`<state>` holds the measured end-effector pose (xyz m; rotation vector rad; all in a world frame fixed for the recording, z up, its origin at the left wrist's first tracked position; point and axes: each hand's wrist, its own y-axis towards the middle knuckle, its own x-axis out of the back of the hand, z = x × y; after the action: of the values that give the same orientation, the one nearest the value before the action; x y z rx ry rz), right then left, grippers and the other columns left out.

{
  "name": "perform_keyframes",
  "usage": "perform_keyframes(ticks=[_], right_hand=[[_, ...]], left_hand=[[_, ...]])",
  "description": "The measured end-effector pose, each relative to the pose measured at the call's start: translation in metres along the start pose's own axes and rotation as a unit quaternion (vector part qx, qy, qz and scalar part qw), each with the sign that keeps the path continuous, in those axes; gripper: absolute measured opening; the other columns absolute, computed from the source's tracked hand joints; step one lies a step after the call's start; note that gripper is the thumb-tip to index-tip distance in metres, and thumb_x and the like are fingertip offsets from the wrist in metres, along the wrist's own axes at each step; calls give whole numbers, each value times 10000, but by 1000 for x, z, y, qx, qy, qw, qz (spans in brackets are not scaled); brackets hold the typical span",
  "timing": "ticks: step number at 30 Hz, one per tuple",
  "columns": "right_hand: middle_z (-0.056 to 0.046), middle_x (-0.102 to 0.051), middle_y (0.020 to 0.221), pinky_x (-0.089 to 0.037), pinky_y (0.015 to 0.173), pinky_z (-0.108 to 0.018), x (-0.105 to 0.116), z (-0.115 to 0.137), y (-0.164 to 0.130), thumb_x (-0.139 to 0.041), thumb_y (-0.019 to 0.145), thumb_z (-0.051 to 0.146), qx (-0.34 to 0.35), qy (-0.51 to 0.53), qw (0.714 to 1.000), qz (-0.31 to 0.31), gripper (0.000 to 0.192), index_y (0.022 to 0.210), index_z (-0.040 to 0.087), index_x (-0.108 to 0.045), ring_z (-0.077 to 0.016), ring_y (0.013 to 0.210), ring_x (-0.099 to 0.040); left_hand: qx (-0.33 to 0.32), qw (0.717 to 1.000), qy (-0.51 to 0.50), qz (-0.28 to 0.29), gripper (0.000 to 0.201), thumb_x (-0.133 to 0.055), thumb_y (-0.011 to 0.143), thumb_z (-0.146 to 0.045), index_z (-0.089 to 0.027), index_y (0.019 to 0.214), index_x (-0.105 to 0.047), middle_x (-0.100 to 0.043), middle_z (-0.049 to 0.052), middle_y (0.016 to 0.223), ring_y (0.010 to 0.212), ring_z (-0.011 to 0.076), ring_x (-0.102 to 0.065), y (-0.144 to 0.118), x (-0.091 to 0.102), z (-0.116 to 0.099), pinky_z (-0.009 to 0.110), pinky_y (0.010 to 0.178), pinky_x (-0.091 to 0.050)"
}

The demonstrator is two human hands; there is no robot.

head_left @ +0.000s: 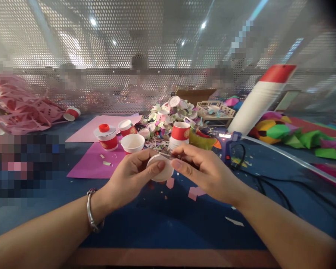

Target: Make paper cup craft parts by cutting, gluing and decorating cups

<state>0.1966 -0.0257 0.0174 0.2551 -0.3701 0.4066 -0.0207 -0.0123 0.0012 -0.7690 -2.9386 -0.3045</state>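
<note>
My left hand (134, 173) pinches a round white paper disc (162, 175), perhaps cut from a paper cup, with the thumb lying on its face. Close against the disc's right edge is my right hand (204, 166), its thumb and fingers closed. A thin greyish thing (167, 155) shows between the hands at the top of the disc; its kind is unclear. Behind the hands stand a white-rimmed paper cup (132, 142) and a red-and-white paper cup (180, 132). Left of them is a red cup with a grey disc and red ring on top (105, 137).
Purple paper (92, 164) and pink paper (100, 127) lie at left. A heap of paper scraps (165, 116) fills the back middle. At right stand a blue glue gun (226, 145) with a black cable (271, 179) and a leaning stack of cups (257, 101).
</note>
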Motion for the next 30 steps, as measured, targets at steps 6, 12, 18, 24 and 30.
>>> perform_keyframes(ticks=[6,12,18,24,30], right_hand=[[-15,-719,794,-434,585,-257,1,2,0,-628,969,416,11,-54,999,0,209,1042,223,-593,-150,695,-612],[-2,-713,781,-434,540,-249,1,7,-3,-666,941,398,4,-49,999,9,198,989,228,-575,-138,635,-587],[15,-658,706,-396,473,-240,2,9,-4,-668,929,435,12,-72,997,7,231,953,217,-597,-115,554,-528],[36,-611,644,-334,455,-228,3,11,-5,-661,942,387,42,-104,994,12,195,897,206,-606,-84,507,-468],[33,-613,650,-345,485,-229,4,12,-5,-655,949,362,72,-131,989,8,179,889,197,-620,-88,541,-478]], left_hand=[[-19,999,38,18,271,-600,986,-420,-155,967,-648,-658,15,803,678,100,-573,-3,0,3,185,567,-500],[-24,999,33,12,262,-599,990,-402,-148,959,-656,-620,7,798,678,98,-562,-2,1,3,182,558,-510],[-23,999,35,22,257,-597,994,-402,-159,1048,-661,-630,11,833,707,102,-555,-3,0,4,191,587,-512],[-40,998,26,33,216,-594,1001,-367,-165,952,-653,-647,4,812,702,97,-537,-5,0,4,196,610,-491],[-58,997,16,43,171,-603,1001,-331,-180,959,-670,-656,0,832,709,90,-536,-3,1,6,193,628,-470]])
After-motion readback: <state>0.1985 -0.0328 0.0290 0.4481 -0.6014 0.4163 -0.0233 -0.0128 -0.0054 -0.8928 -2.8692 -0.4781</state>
